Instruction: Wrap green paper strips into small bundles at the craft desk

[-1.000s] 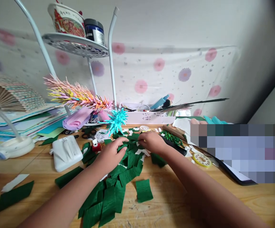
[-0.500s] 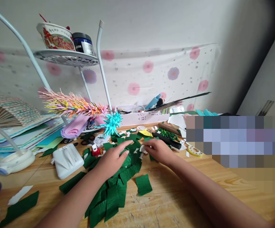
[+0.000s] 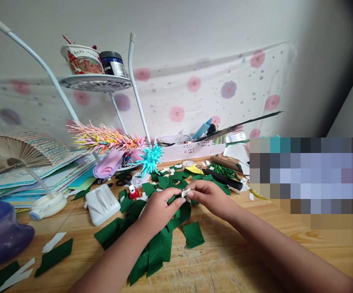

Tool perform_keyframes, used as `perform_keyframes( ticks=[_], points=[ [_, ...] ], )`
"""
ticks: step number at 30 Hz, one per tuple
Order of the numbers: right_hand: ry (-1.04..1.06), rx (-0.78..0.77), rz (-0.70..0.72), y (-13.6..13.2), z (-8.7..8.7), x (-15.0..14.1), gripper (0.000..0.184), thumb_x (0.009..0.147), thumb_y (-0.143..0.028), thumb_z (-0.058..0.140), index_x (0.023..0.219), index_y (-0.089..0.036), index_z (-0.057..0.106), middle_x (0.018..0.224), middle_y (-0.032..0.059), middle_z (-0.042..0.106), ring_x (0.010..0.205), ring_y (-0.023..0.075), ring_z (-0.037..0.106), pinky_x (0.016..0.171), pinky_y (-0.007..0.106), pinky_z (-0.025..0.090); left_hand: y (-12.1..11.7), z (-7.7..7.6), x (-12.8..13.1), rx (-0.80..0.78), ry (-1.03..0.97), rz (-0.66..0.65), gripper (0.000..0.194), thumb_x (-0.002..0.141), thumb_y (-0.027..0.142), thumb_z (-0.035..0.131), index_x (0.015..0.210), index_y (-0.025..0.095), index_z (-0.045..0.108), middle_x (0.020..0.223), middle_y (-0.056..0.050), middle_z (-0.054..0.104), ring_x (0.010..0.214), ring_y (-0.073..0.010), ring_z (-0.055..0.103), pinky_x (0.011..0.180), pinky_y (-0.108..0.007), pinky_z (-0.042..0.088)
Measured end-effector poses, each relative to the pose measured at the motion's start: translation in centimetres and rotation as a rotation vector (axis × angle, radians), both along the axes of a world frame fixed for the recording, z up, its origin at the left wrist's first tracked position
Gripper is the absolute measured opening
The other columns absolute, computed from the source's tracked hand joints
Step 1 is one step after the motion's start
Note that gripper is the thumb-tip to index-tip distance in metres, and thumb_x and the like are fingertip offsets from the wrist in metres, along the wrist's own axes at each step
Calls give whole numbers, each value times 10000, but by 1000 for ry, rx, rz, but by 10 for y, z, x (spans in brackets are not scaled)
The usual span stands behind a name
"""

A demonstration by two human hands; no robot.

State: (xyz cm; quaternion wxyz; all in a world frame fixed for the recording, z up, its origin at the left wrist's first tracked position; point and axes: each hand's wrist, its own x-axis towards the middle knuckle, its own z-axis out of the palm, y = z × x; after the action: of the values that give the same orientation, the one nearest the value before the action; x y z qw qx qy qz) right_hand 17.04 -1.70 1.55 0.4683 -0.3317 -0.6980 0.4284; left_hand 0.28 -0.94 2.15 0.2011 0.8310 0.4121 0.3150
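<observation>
A small white paper piece [image 3: 185, 193] is pinched at the fingertips where my two hands meet. My left hand [image 3: 163, 205] has its thumb and forefinger closed at the piece's left edge. From the other side, my right hand [image 3: 208, 197] grips it between thumb and bent fingers. Under and around both hands lie many dark green crepe paper pieces [image 3: 155, 254], partly hidden by my left forearm. One separate green square [image 3: 194, 235] rests in front of my right hand. Just left of my hands is a small red bottle with a white cap [image 3: 134, 192].
A white plastic box [image 3: 102, 205] and a fan [image 3: 13, 160] are on the left. A wire shelf stand [image 3: 97, 82] rises behind, beside colourful fuzzy stems [image 3: 110, 138]. At the back sits a white tray [image 3: 191, 152]; a black rod [image 3: 223, 180] lies right.
My hands have come together, and both now meet at the white paper piece, which was near the right hand before. The camera view has shifted left.
</observation>
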Motion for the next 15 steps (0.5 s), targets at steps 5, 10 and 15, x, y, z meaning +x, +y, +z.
perform_keyframes(
  ticks=[5, 10, 15],
  points=[
    [192, -35, 18, 1, -7, -5, 131, 700, -238, 577, 753, -163, 483, 625, -29, 509, 597, 93, 460, 560, 218, 350, -2, -1, 1, 41, 7, -32, 242, 769, 305, 407, 668, 158, 571, 550, 31, 471, 531, -87, 427, 500, -184, 337],
    [290, 3, -66, 2, -4, -3, 188, 671, -229, 610, 660, -173, 431, 552, -68, 431, 514, 63, 385, 480, 185, 294, 0, -4, 1, -236, -188, 8, 252, 741, 385, 433, 747, 157, 540, 546, 42, 419, 440, -70, 391, 382, -160, 321],
    [245, 52, -44, -3, 0, -3, 112, 675, -200, 609, 679, -162, 503, 635, -37, 478, 588, 78, 430, 543, 202, 346, 0, 0, 2, -334, -280, -51, 232, 745, 363, 435, 706, 155, 531, 572, 43, 412, 475, -65, 385, 423, -159, 352]
  ],
)
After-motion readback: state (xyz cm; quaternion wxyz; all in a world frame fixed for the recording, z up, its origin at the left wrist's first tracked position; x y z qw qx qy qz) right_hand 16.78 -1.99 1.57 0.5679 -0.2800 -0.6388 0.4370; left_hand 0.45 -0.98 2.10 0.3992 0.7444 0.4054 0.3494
